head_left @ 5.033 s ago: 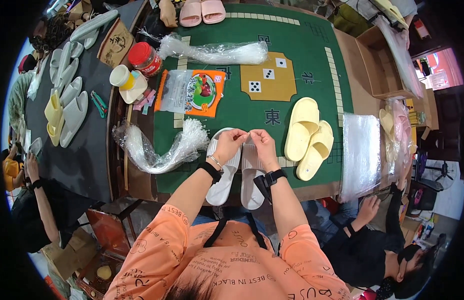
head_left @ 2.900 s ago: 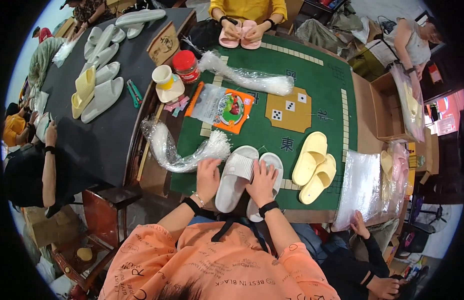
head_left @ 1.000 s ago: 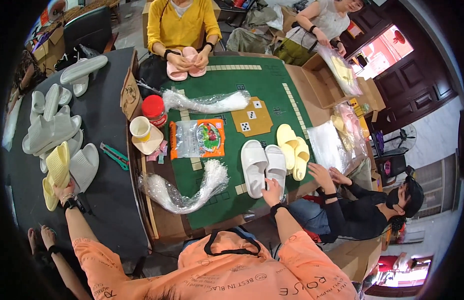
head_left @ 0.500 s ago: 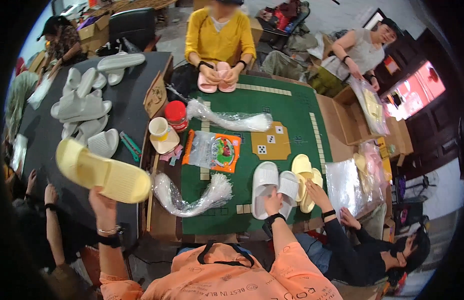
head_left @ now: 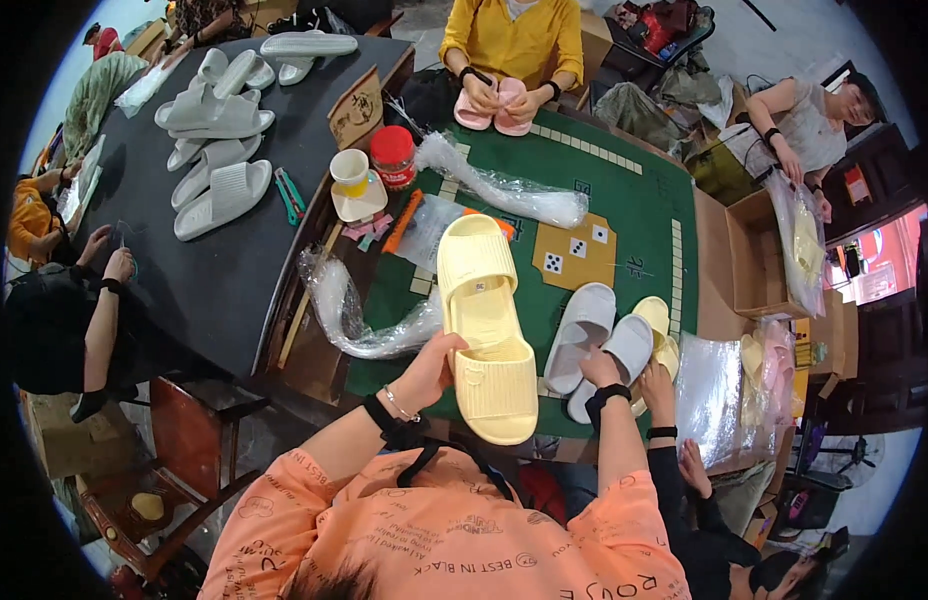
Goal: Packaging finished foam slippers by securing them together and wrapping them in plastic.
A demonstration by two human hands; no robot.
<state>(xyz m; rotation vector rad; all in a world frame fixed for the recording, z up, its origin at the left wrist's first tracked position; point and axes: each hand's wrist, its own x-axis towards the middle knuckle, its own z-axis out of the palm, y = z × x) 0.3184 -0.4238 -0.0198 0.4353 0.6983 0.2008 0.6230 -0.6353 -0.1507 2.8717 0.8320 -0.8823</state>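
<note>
A worker's left hand [head_left: 431, 368] is gripping a pale yellow slide sandal [head_left: 484, 325] by its edge above the green table [head_left: 634, 215], while the right hand [head_left: 596, 368] is resting flat on a white sandal pair [head_left: 592, 335]; a firm hold near the heel would likely keep the sole level.

**One head-worn fisheye looking steeply down at a green table**

There is a single view, taken from the wearer's head and aimed downward and forward over the green table [head_left: 624, 230]. The wearer's orange shirt [head_left: 454, 530] fills the lower edge, so the lens sits just above the chest, close to the table's near edge. The far side of the table, where a person in a yellow top [head_left: 519, 40] sits, lies toward the upper rim. Left of the table a black counter [head_left: 224, 270] curves away. Straight edges bow near the dark circular border. No second view shares the scene.
</note>
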